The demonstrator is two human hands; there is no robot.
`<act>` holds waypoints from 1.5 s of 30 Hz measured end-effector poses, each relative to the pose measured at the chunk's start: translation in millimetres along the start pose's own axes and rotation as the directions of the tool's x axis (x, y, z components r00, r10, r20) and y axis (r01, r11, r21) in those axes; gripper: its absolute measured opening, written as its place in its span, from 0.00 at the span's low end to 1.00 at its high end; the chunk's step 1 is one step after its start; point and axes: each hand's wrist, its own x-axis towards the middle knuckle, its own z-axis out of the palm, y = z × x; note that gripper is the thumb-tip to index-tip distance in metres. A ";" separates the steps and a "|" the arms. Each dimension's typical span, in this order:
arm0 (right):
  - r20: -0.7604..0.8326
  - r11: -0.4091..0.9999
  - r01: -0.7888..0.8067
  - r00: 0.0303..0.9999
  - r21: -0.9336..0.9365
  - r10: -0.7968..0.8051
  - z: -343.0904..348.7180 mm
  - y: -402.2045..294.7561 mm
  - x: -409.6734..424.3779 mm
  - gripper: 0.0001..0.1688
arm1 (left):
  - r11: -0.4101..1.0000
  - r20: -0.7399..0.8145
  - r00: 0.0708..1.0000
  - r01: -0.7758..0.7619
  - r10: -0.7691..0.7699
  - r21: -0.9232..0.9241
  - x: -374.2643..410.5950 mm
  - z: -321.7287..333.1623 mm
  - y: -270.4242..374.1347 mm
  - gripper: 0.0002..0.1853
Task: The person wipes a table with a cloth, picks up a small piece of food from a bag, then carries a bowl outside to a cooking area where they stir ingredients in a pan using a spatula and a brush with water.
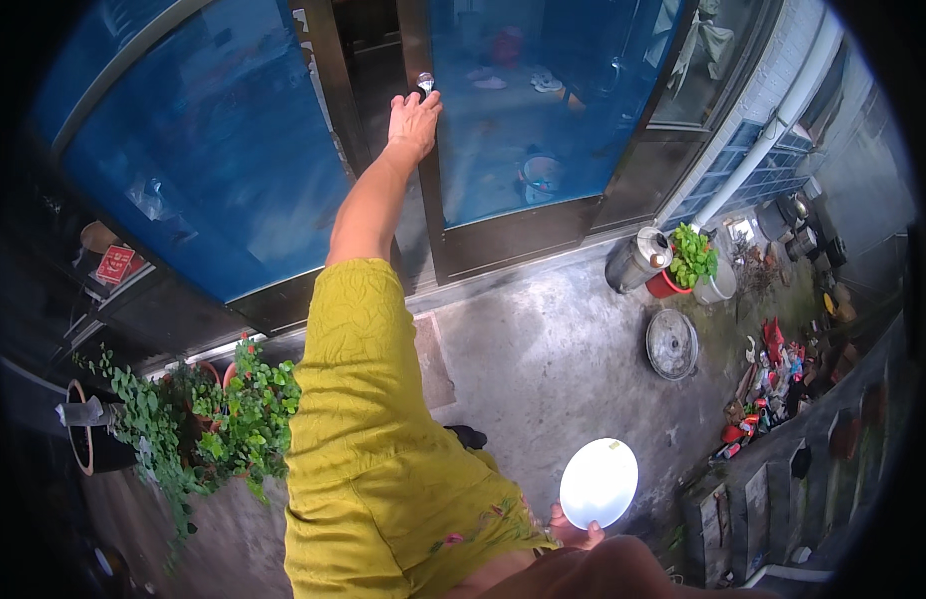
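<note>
My left hand [415,123] reaches far forward, its fingers curled on the handle [426,81] at the edge of a glass door [523,112] in a brown frame. The shiny top end of the handle shows above the fingertips; the rest lies behind the hand. A dark gap runs between this door and the neighbouring blue glass panel [216,165]. Low at the right, my right hand [579,528] holds a round white dish [599,483] by its near rim; a small yellowish mark is on the dish. Most of the right forearm is out of view.
Potted plants [245,419] stand at the left by the door frame. At the right are a metal canister [639,260], a red pot [666,284] with a leafy plant, a round metal lid [672,344] on the concrete floor and a litter heap [773,374]. A doorsill runs below the doors.
</note>
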 end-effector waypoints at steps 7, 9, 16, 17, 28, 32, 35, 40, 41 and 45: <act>0.031 0.993 0.105 0.994 -0.044 -0.104 -8.9 -1.6 3.2 0.45 | 0.995 -0.032 0.996 0.082 -0.080 0.052 -22.3 8.6 -22.4 0.21; 0.004 0.992 0.120 0.993 -0.026 -0.120 -11.5 -1.6 2.3 0.44 | 0.991 0.030 0.992 0.120 -0.122 0.060 -25.6 5.8 -31.4 0.21; -0.289 0.952 0.262 0.910 -0.161 -0.299 -6.5 -0.5 -10.4 0.49 | 0.988 0.053 0.988 0.142 -0.145 0.058 -35.4 8.2 -40.7 0.24; -0.258 0.960 0.242 0.927 -0.139 -0.271 -3.6 -2.6 -11.5 0.48 | 0.988 0.061 0.986 0.152 -0.153 0.019 -49.0 9.2 -55.0 0.26; -0.417 0.918 0.394 0.842 0.044 -0.342 -54.3 -1.8 -96.2 0.41 | 0.860 0.375 0.859 0.452 -0.349 -0.235 -132.8 112.0 107.6 0.30; -0.538 0.844 0.530 0.736 0.084 -0.410 -89.1 -10.1 -161.2 0.44 | 0.780 0.497 0.790 0.039 0.359 -0.624 -273.8 164.3 296.4 0.30; -0.594 0.794 0.608 0.643 0.011 -0.484 -121.1 -26.9 -211.9 0.43 | 0.468 0.443 0.404 0.039 0.801 -0.883 -434.7 125.5 437.1 0.34; -0.710 0.704 0.695 0.422 -0.146 -0.564 -182.8 -59.9 -322.5 0.42 | -0.129 -0.089 -0.162 -0.254 0.983 -0.959 -617.7 -40.1 547.4 0.29; -0.731 0.681 0.709 0.365 -0.183 -0.577 -192.5 -71.0 -343.6 0.42 | -0.160 -0.111 -0.212 -0.229 0.971 -0.960 -632.3 -59.8 562.1 0.28; -0.775 0.621 0.736 0.217 -0.270 -0.594 -238.2 -97.5 -422.1 0.42 | 0.084 0.114 -0.161 -0.181 0.980 -0.980 -663.7 -69.8 619.4 0.26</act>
